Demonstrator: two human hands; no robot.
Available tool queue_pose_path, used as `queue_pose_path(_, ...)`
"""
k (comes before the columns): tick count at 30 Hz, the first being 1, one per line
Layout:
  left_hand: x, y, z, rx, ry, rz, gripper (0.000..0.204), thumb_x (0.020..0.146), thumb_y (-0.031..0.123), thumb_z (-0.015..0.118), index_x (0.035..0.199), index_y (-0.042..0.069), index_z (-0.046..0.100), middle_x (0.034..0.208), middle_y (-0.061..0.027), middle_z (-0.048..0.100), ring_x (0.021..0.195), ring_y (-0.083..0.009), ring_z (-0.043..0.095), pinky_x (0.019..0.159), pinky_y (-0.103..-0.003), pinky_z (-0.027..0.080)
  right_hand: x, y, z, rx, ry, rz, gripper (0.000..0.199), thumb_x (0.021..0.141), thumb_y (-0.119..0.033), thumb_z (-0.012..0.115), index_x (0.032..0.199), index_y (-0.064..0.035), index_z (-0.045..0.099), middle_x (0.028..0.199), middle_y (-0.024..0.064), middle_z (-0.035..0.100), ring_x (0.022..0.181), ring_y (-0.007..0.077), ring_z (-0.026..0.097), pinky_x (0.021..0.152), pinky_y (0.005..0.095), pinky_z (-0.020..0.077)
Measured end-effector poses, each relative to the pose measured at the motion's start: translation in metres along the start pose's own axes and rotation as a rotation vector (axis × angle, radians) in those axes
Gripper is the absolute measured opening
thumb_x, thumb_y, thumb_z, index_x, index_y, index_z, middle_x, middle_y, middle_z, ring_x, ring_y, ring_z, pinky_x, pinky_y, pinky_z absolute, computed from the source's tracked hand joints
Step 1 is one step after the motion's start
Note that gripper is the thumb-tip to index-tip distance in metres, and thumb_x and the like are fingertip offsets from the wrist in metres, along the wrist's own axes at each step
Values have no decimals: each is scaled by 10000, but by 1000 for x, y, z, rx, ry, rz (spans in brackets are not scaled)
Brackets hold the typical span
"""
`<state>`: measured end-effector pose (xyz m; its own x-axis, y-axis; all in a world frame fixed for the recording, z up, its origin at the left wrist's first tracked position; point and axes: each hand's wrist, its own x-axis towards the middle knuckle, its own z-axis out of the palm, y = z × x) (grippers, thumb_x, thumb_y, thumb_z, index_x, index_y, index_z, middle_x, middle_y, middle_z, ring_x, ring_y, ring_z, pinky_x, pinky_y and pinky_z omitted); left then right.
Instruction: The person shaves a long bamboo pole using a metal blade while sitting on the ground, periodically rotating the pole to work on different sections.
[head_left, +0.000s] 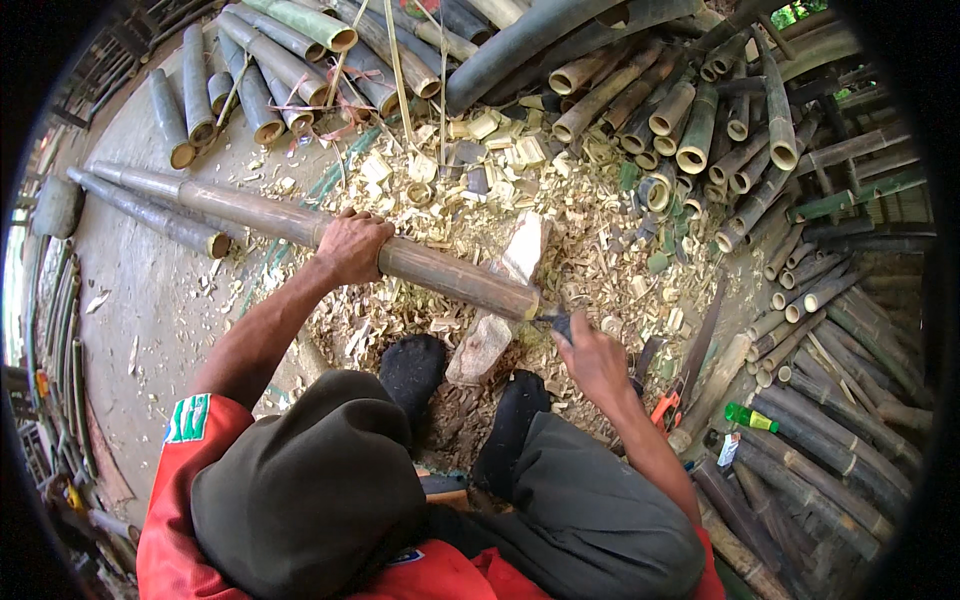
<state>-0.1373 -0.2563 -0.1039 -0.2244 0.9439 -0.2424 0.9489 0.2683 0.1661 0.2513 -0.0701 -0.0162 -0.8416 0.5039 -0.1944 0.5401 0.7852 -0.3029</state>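
A long brown bamboo pole point(455, 278) slants across the middle, its near end resting over a pale wooden block point(480, 350). My left hand point(352, 247) is wrapped round the pole partway along, palm down. At the pole's right end my right hand point(592, 355) is closed round a dark-handled tool point(560, 324). The tool's tip meets the cut rim of the bamboo; my fingers hide most of it, and its exact kind does not show. My two feet in black socks point(412, 375) stand either side of the block.
Wood shavings and chips point(420, 210) cover the ground. Cut bamboo lengths point(690, 130) are piled at the back and right. A saw with an orange handle point(664, 408) lies right of my right hand, near a green bottle point(750, 418). Another dark pole point(190, 230) lies left.
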Motion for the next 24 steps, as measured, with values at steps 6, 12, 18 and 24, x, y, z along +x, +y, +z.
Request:
queue_pose_path(6,-12,-2,11,-26,132,-1,514,622,243,873,1084,118,688,1032,-85,708,1055,-293,674,984,-450,463,3,-41,-45,55,-22,-25,418,1030,-304,692,1223,42,560,771,255,703,668,418,740,597,516,596)
queue_pose_path(12,-6,6,14,-9,114,-2,518,620,233,893,1076,118,676,1019,-77,698,1066,-288,663,996,-449,461,-5,1,2,-81,-74,62,410,1040,-232,672,1258,93,548,732,210,691,600,330,721,533,459,582)
queue_pose_path(18,-24,1,21,1,233,2,523,639,219,900,1083,104,649,1012,-81,677,1060,-291,649,1012,-454,455,0,-45,-47,1,-49,79,389,1053,-292,657,1163,72,576,744,227,696,595,387,713,554,504,571)
queue_pose_path(24,-14,12,25,-12,349,19,524,636,143,881,1107,97,656,1033,-91,682,1063,-297,644,1010,-452,449,-5,3,9,-40,-33,90,363,1029,-235,698,1163,76,567,728,208,673,579,364,707,495,436,554)
